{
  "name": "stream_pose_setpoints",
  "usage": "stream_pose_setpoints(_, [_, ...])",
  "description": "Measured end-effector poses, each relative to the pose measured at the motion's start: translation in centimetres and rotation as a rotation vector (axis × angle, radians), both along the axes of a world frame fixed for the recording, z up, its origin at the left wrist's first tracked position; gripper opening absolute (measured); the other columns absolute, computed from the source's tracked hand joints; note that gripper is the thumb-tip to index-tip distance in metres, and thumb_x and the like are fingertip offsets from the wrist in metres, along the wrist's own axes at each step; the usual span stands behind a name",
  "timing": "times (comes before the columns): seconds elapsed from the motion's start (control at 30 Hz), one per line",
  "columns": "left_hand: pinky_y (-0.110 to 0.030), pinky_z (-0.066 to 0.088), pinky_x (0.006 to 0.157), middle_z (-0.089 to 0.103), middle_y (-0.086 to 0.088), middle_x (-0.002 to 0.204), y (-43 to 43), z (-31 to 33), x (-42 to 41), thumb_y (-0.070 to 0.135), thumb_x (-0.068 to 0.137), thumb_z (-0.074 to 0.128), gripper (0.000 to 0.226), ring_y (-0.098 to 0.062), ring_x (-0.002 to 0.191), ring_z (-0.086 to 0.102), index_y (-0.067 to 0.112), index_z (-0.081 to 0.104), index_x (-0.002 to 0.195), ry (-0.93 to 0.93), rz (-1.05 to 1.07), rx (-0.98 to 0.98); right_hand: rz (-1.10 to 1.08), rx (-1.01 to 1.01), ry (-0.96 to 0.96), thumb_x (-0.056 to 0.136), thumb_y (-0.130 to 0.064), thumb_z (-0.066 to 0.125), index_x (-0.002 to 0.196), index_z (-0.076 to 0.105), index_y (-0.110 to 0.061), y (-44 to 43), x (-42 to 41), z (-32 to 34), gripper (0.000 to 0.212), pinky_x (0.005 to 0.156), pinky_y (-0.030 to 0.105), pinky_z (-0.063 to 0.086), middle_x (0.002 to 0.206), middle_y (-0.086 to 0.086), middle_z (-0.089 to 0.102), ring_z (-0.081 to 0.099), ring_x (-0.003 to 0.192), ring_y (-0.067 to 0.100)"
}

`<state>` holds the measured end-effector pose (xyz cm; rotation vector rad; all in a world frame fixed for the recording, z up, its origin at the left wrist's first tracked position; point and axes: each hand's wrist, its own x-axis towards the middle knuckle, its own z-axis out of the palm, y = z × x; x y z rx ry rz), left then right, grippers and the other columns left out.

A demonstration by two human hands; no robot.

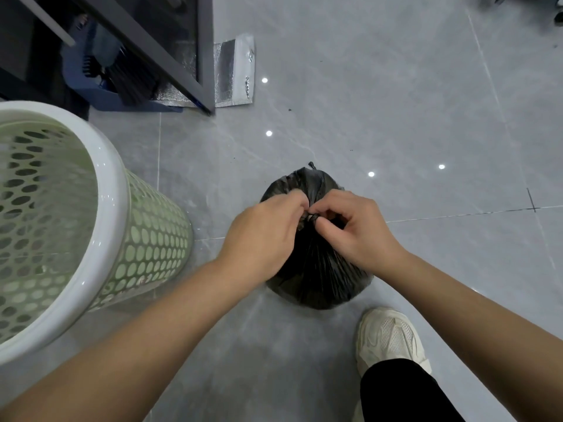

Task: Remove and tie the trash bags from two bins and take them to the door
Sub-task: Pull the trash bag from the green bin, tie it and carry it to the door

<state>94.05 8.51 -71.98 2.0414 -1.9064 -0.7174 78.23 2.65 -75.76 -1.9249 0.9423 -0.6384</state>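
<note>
pinching the upward-pointing neck of the upright trash bag [316, 275], left hand [262, 236] and right hand [353, 229] alike

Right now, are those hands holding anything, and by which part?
Yes. Both the left hand and the right hand pinch the black trash bag at its gathered neck on top, where the plastic is bunched.

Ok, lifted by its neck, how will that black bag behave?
Probably floppy: the black bag is thin, pleated film gathered where the left hand and right hand pinch it. Likely light, being small beside the bin. Should sag, not roll.
</note>
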Motion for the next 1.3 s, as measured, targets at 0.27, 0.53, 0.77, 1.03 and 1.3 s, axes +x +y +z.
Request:
stream_pose_setpoints(0.27, [-0.036, 0.044, 0.047, 0.052, 0.002, 0.08, 0.5, -0.6, 1.2, 0.038, 0.093, 0.026, 0.034, -0.025, 0.061, 0.055, 0.017, 0.053, 0.09, -0.182, -0.25, -0.144, 0.078, 0.139, -0.01, 0.077, -0.004, 0.058, 0.083, 0.069, -0.009, 0.2, -0.1, 0.7, 0.014, 0.069, 0.017, 0.043, 0.077, 0.0, 0.065, 0.057, 0.071, 0.009])
stream_pose_setpoints(0.53, [-0.042, 0.053, 0.058, 0.059, -0.004, 0.061, 0.1, -0.4, -0.4, 0.026, 0.093, 0.04, 0.022, -0.022, 0.056, 0.064, 0.014, 0.047, 0.075, 0.382, 0.232, 0.101, 0.077, -0.006, 0.001, 0.079, -0.008, 0.057, 0.091, 0.065, -0.012, 0.6, -0.1, 0.4, 0.015, 0.072, 0.026, 0.048, 0.084, -0.003, 0.062, 0.057, 0.079, 0.01])
stream_pose_setpoints(0.77, [-0.018, 0.029, 0.039, 0.035, 0.006, 0.043, -2.1, 0.6, -1.5, 0.025, 0.095, 0.036, 0.034, -0.012, 0.033, 0.035, 0.018, 0.037, 0.061, 0.949, 0.66, 0.687, -0.092, -0.209, -0.036, 0.079, -0.003, 0.06, 0.094, 0.07, -0.005, 1.4, -0.3, -0.4, 0.018, 0.085, 0.015, 0.043, 0.105, 0.002, 0.055, 0.054, 0.097, 0.008])
stream_pose_setpoints(1.03, [-0.02, 0.04, 0.037, 0.054, -0.002, 0.052, -2.0, 0.6, -1.8, 0.009, 0.094, 0.049, 0.009, -0.011, 0.036, 0.047, 0.015, 0.054, 0.09, 0.957, 0.737, 0.431, -0.096, -0.092, -0.064, 0.078, 0.004, 0.062, 0.094, 0.068, -0.009, 1.6, -0.5, -0.2, 0.021, 0.08, 0.013, 0.045, 0.09, -0.011, 0.066, 0.06, 0.086, -0.001])
stream_pose_setpoints(1.3, [-0.016, 0.05, 0.063, 0.065, 0.008, 0.067, -0.3, -0.9, -0.3, 0.011, 0.085, 0.067, 0.012, -0.004, 0.055, 0.06, 0.019, 0.069, 0.093, 0.534, 0.293, 0.041, -0.117, 0.098, -0.062, 0.08, -0.005, 0.061, 0.092, 0.069, -0.017, 1.0, -0.6, -0.2, 0.019, 0.071, 0.007, 0.04, 0.078, -0.025, 0.06, 0.059, 0.076, -0.004])
